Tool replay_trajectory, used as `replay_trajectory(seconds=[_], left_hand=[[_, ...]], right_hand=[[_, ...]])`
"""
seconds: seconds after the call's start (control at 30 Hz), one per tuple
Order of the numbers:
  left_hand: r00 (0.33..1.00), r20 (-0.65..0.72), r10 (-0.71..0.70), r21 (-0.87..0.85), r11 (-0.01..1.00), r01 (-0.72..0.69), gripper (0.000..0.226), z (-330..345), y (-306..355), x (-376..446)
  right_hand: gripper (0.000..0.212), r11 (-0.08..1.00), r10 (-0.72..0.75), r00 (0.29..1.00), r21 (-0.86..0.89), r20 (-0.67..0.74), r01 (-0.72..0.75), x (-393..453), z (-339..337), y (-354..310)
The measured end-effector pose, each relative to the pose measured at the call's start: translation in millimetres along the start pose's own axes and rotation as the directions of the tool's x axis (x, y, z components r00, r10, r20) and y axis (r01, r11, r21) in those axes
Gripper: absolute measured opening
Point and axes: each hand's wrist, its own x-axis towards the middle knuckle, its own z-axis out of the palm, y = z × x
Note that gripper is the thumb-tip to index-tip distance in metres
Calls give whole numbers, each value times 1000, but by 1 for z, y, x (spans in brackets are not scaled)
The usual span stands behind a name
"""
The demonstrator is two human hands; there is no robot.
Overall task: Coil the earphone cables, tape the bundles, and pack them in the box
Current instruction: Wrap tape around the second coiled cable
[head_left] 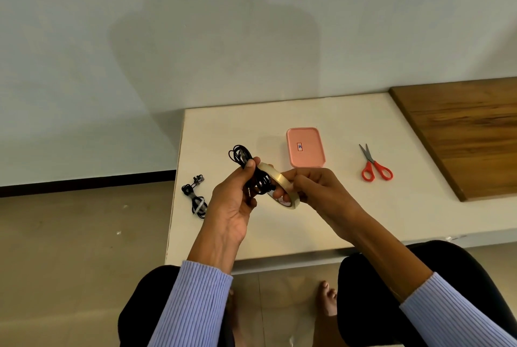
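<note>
Head view, left hand [232,198] gripping coiled earphones [246,167], loops pointing up-left

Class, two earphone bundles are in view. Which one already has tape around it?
The earphone bundle on the table, at the left edge, has a tape band around it. The bundle in the left hand shows none.
</note>
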Motion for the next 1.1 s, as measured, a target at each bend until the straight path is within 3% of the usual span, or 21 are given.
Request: replay_trajectory(seconds=[0.3,0.63,1.0,1.1], left_hand=[[1000,-7,1,-2,1000,-1,14,-2,3,1],[997,-59,57,73,996,-53,8,1,-6,-1],[996,-36,-82,-76,994,79,9,3,1,1],[996,-35,-85,-134,988,80,11,2,2,-1]], right_hand=[[33,998,4,1000,58,22,-5,0,4,1],[36,992,80,990,111,-113,-67,1,4,-1],[34,1000,25,1000,18,0,-25,0,-2,-4],[33,999,47,995,31,-92,-44,0,-2,1]])
